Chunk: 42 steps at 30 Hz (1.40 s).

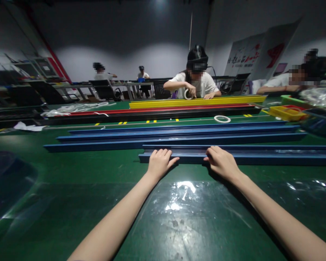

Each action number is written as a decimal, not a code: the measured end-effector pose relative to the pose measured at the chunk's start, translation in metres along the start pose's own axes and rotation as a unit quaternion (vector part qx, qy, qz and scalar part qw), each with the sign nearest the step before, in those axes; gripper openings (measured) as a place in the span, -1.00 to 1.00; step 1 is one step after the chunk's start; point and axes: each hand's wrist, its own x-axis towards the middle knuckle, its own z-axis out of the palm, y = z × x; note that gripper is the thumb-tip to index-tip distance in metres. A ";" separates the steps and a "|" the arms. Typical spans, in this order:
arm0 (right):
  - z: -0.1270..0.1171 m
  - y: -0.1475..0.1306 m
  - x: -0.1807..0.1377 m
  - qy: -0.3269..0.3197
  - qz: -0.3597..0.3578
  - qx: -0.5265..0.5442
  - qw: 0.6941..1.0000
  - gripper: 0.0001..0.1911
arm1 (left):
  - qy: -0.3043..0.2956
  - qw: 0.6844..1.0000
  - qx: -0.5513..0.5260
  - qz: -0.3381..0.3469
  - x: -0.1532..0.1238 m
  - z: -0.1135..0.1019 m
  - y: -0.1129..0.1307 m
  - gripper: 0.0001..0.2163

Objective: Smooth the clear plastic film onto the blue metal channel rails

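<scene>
A long blue channel rail point(260, 156) lies across the green table point(70, 181), nearest to me. My left hand point(159, 163) has its fingers curled over the rail's left end, thumb pointing right along the near edge. About two hand-widths to the right, my right hand point(222, 163) grips the same rail, fingers curled over its top. Both forearms reach straight forward from the bottom of the view.
More blue rails point(179, 136) lie just beyond, then black, red point(157, 110) and yellow rails point(198, 102). A white tape ring point(222, 119) sits between them. A person across the table point(195, 81) holds a tape roll. A yellow tray point(288, 113) stands at right; clear plastic sheet covers the near table.
</scene>
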 end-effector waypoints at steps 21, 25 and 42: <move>-0.017 0.065 -0.025 -0.075 0.083 -0.003 0.994 -0.76 | -0.028 0.999 -0.015 -0.013 0.001 0.000 0.001 -0.57; -0.024 0.083 -0.029 -0.081 0.094 0.018 0.992 -0.75 | -0.027 0.999 -0.010 -0.013 0.001 0.001 0.000 -0.57; -0.013 0.106 -0.038 -0.005 0.088 0.155 0.984 -0.87 | -0.110 0.992 0.012 -0.059 0.016 -0.020 0.000 -0.45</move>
